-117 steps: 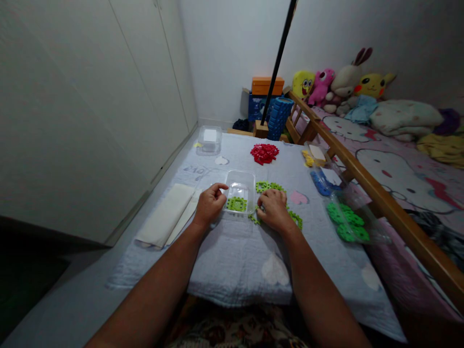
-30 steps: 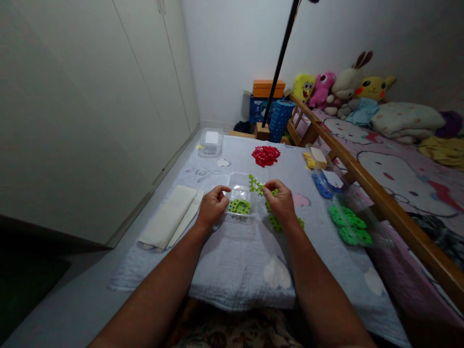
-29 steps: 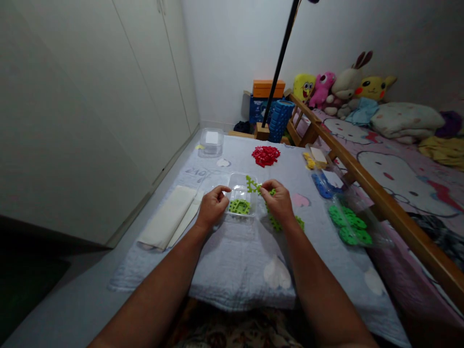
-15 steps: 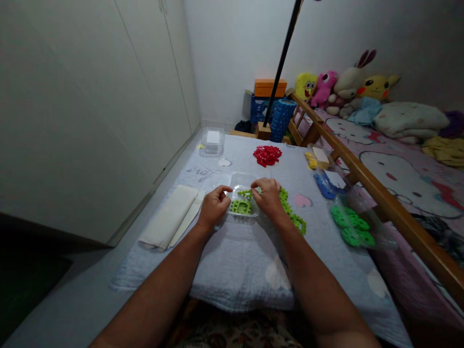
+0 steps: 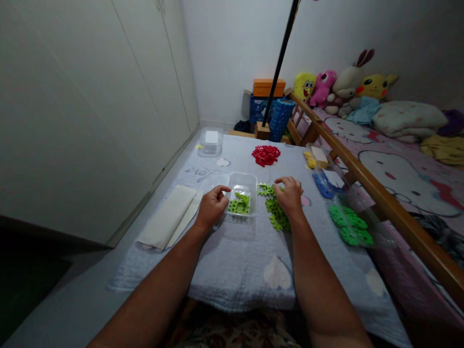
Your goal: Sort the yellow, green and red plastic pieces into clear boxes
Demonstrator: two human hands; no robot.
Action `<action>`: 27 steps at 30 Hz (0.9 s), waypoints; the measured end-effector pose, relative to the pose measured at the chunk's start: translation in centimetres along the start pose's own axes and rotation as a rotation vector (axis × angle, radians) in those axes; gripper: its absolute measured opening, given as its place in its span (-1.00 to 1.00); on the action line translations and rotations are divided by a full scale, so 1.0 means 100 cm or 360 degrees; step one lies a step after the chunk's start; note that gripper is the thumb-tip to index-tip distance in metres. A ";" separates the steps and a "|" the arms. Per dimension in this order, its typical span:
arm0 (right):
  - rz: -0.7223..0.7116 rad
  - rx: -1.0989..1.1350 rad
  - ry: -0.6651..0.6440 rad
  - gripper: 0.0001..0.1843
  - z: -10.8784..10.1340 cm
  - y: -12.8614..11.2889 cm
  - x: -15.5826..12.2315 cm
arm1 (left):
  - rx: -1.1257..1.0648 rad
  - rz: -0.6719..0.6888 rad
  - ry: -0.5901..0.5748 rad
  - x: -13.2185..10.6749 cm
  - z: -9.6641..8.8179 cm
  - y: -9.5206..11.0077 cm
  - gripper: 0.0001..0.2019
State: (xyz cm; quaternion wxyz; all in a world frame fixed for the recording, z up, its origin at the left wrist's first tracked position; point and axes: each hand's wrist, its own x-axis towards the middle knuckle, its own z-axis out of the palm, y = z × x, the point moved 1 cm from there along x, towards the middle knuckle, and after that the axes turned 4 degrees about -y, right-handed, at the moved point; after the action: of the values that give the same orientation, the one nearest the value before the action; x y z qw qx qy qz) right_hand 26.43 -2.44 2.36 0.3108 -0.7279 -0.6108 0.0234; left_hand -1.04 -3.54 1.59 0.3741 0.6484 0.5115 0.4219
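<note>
My left hand (image 5: 212, 205) is closed at the left rim of a clear plastic container (image 5: 254, 193), thumb and forefinger pinched on its edge. In the container lie a few lime-green plastic building pieces (image 5: 239, 207) with notched edges. To the right, my right hand (image 5: 290, 195) hovers over a loose pile of the same lime-green pieces (image 5: 275, 208) on the cloth, covering part of it. Its thumb and forefinger are slightly apart, with no piece visible between them.
A heap of red pieces (image 5: 266, 155) lies farther back. Along the right edge stand clear boxes with yellow pieces (image 5: 310, 160), blue pieces (image 5: 322, 186) and green pieces (image 5: 350, 224). A folded beige cloth (image 5: 166, 217) lies left, a lidded clear box (image 5: 210, 142) back left.
My right hand has moved from over the container rightward to the lime-green pile. The piece near its fingertips now lies in the container. My left hand stays at the rim.
</note>
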 end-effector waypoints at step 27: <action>0.0204 -0.0075 -0.0141 -0.80 -0.007 0.000 -0.001 | -0.0017 0.0010 -0.0007 0.000 0.000 0.000 -0.70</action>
State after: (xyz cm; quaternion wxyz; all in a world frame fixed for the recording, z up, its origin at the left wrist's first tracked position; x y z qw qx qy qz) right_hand 26.74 -2.81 2.93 0.2643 -0.7708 -0.5764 0.0611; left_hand -1.02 -3.53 1.62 0.3773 0.6490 0.5063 0.4243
